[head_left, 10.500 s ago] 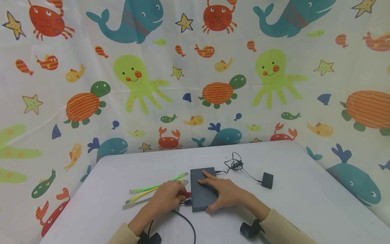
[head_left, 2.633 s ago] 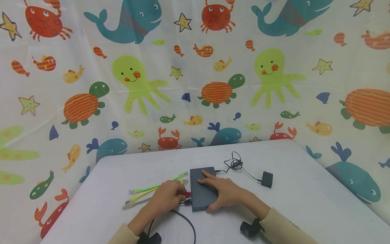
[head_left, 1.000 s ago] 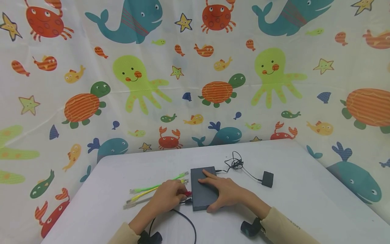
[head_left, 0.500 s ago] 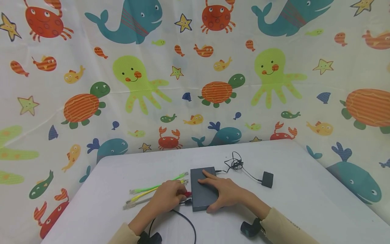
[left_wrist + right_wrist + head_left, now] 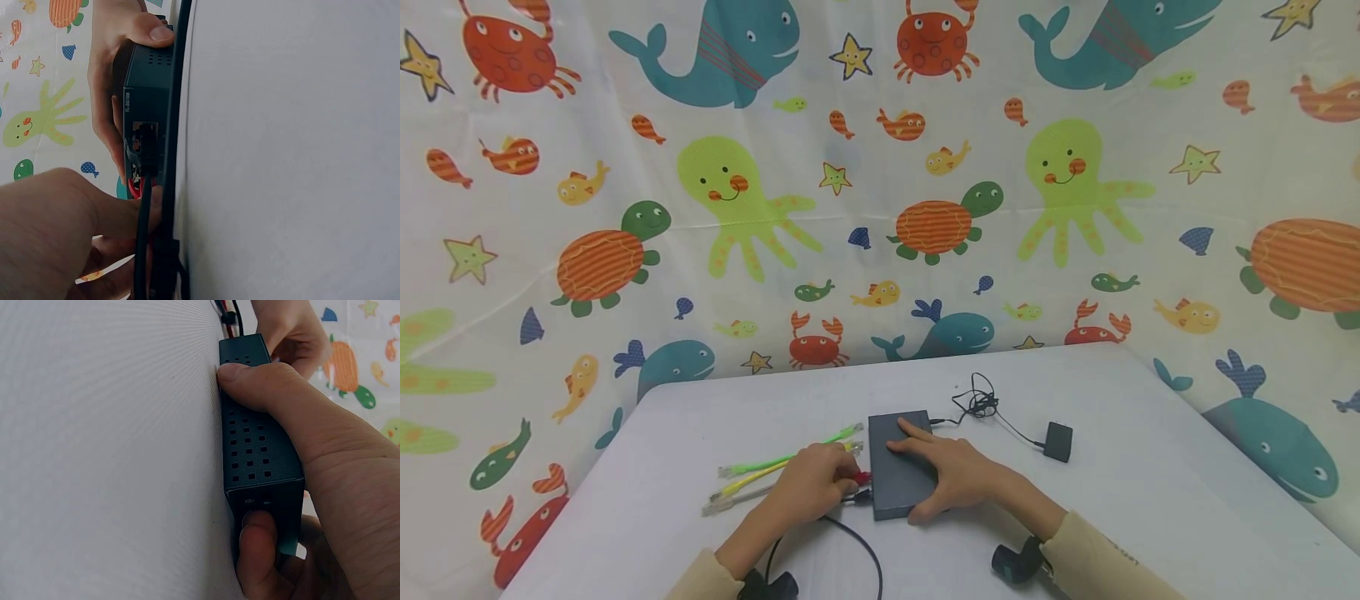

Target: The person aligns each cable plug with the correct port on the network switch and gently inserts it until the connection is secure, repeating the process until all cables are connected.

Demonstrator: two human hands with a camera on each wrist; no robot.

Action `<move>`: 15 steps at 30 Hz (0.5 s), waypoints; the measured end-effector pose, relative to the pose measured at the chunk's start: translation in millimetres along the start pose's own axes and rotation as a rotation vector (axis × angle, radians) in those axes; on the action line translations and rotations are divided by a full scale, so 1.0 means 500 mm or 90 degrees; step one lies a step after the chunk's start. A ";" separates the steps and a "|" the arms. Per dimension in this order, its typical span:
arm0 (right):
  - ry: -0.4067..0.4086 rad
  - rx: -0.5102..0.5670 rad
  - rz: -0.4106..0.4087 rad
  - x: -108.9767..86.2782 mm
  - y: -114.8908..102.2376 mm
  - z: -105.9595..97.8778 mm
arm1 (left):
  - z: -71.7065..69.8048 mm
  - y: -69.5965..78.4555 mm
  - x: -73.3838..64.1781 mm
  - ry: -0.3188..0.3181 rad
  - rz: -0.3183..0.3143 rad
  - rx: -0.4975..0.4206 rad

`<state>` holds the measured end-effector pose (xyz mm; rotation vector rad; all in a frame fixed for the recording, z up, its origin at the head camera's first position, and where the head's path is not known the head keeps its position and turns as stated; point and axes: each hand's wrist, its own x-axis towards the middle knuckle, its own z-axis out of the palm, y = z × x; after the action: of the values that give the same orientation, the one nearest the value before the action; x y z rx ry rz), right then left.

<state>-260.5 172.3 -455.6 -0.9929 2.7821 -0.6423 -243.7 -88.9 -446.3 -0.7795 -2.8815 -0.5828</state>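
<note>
A dark network switch [image 5: 895,492] lies flat on the white table, its vented side showing in the right wrist view. My right hand [image 5: 964,477] grips it, thumb on the near side and fingers over the top and around the far end. My left hand [image 5: 808,485] pinches a red network cable [image 5: 863,478] right at the ports on the switch's left side. Beside it, a black network cable [image 5: 144,215] is plugged into a port, with its cord running toward me under my left wrist. The tip of the red plug is hidden by fingers and the black cable.
Left of the switch lie a green cable [image 5: 748,468], a yellow cable [image 5: 747,482] and a grey cable [image 5: 730,501]. A thin cord [image 5: 981,406], bunched up, links the switch's far right side to a black power adapter [image 5: 1058,442]. A patterned curtain [image 5: 865,183] hangs behind the table.
</note>
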 end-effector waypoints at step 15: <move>0.000 0.002 -0.006 -0.001 -0.001 -0.001 | 0.004 -0.003 0.000 0.006 0.007 0.015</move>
<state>-259.8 172.5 -454.9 -1.0049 2.7771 -0.6481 -244.5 -89.4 -448.4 -0.7859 -2.8691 -0.5478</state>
